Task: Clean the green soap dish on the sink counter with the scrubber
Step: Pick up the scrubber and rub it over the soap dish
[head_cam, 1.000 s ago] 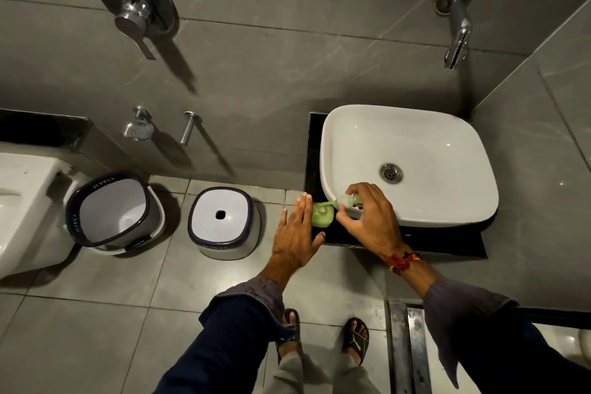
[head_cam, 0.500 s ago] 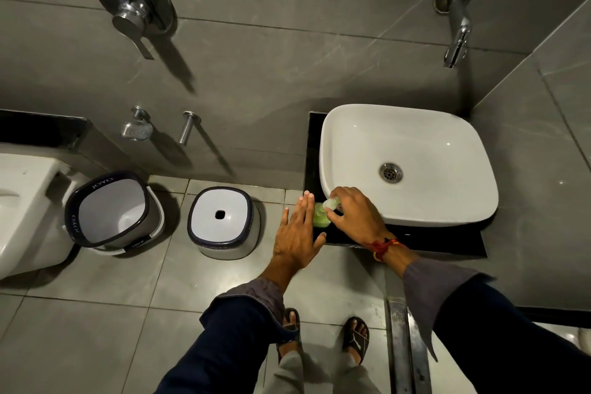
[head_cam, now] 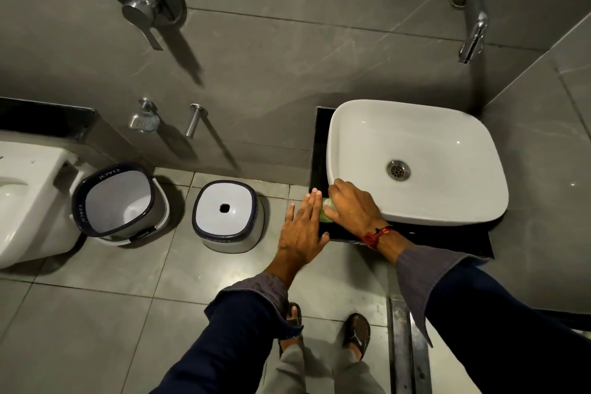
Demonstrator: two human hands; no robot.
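The green soap dish (head_cam: 324, 218) sits on the front left corner of the black sink counter (head_cam: 441, 235), mostly hidden under my hands. My right hand (head_cam: 354, 208) lies over it, fingers curled on a pale scrubber (head_cam: 329, 203) that presses down on the dish. Only a sliver of the scrubber shows. My left hand (head_cam: 302, 230) is flat with straight fingers, its edge against the dish's left side, holding nothing.
A white basin (head_cam: 415, 134) fills the counter just right of the dish, under a wall faucet (head_cam: 473, 19). On the floor to the left stand a white stool (head_cam: 227, 214), a bucket (head_cam: 119, 201) and a toilet (head_cam: 22, 195). A metal drain strip (head_cam: 406, 349) runs by my feet.
My right hand has slid left with the scrubber across the dish and now covers most of it. My left hand has stayed beside the dish.
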